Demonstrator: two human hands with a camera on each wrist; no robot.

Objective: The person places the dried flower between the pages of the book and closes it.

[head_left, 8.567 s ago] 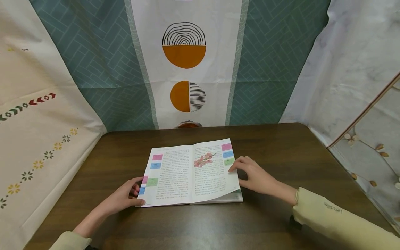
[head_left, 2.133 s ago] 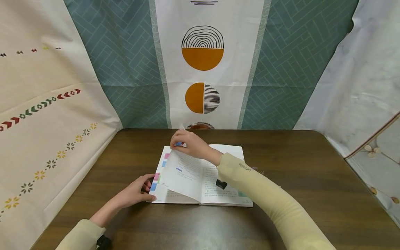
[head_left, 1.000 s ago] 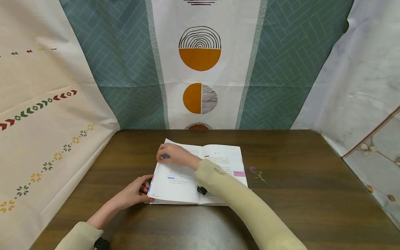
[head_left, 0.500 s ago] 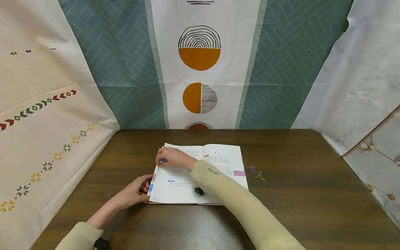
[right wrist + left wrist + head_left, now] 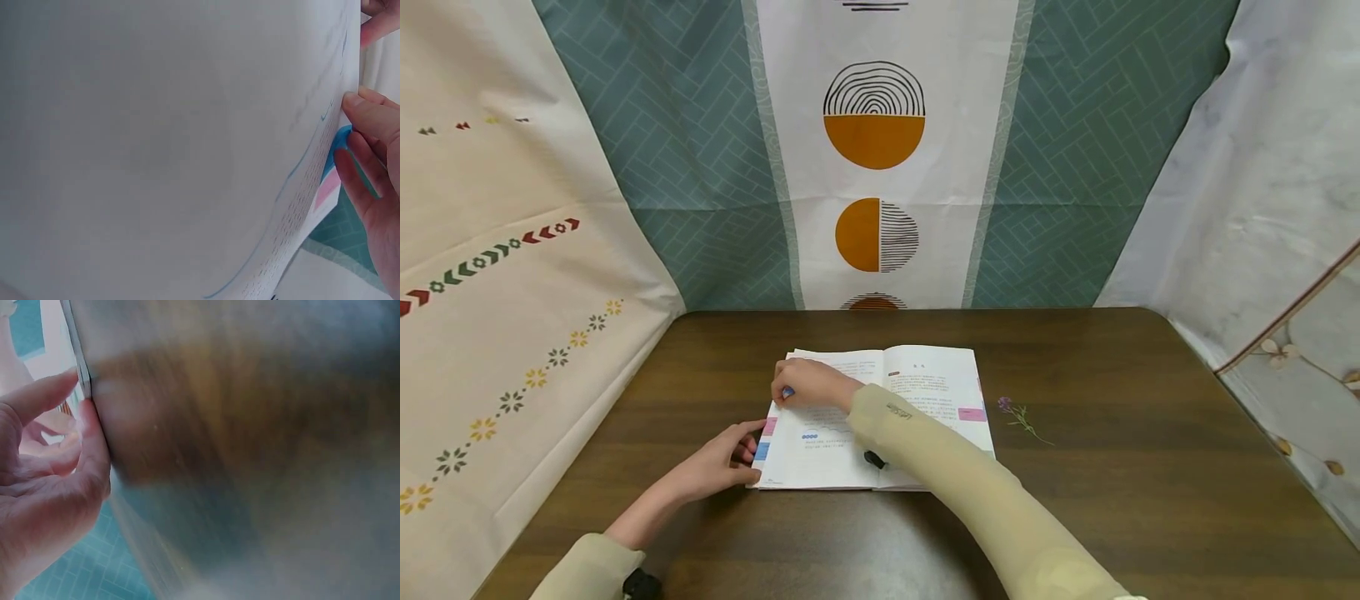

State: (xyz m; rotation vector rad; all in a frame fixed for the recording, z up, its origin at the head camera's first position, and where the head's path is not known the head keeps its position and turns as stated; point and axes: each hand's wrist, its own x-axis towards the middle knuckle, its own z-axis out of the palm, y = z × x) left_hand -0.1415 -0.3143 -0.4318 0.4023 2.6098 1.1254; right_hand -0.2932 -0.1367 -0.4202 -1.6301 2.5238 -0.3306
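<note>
An open book (image 5: 936, 379) lies on the dark wooden table, coloured index tabs along its left edge. My left hand (image 5: 718, 462) pinches the book's lower left edge; in the left wrist view, thumb and finger of the left hand (image 5: 53, 456) meet at the book's corner. Reaching across the book, my right hand (image 5: 812, 385) pinches the left edge of the left page near its top. In the right wrist view, the right hand (image 5: 378, 162) has its thumb on the edge of the page (image 5: 187, 125), other fingers behind it by a blue tab (image 5: 334, 147).
A small sprig with a purple flower (image 5: 1017, 412) lies on the table (image 5: 1112, 467) to the right of the book. A patterned cloth (image 5: 880, 125) hangs behind the table's far edge, with pale cloths at both sides. My right sleeve (image 5: 955, 467) covers part of the book.
My right hand has carried a page from the right side over to the left and lowered it. The purple sprig has come into view beside my sleeve. My left hand stays at the left edge.
</note>
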